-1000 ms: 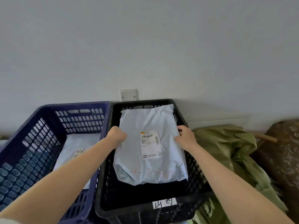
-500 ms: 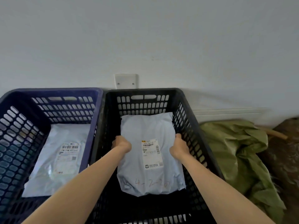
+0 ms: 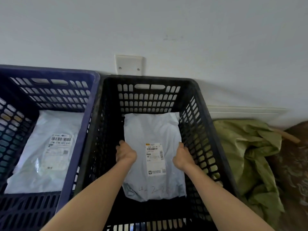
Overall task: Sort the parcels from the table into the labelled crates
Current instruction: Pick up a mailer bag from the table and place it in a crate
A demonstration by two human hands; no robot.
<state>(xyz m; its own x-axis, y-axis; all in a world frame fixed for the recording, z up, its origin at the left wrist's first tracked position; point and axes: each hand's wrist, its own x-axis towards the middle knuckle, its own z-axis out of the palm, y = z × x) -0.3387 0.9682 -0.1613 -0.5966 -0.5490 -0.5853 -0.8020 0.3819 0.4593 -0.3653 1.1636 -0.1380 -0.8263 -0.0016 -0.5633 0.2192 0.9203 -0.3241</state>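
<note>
Head view: a pale grey-blue plastic mailer parcel (image 3: 153,130) is down inside the black slotted plastic crate (image 3: 206,114), between its left and right walls. I cannot tell whether it already rests on the crate floor. Its long axis runs from the crate's near wall to its far wall, and its far end is close to the far wall.

A white printed shipping label (image 3: 154,159) faces up at the parcel's middle, with its barcode toward the far wall and a logo toward the near wall. The small print is too fine to read. Faint handwriting across the parcel's near end begins "4-2-2".

The left hand (image 3: 125,154) grips the parcel's left edge with curled fingers, and the right hand (image 3: 182,155) grips its right edge the same way.

Touching the black crate's left side stands a dark blue slotted plastic crate (image 3: 80,130). It holds a second pale mailer (image 3: 46,147), whose label shows a barcode and the digits "002-040". To the crate's right lies crumpled olive-green sheeting (image 3: 246,155). Behind the crate, a blank white wall plate (image 3: 129,65) is mounted on the wall.
</note>
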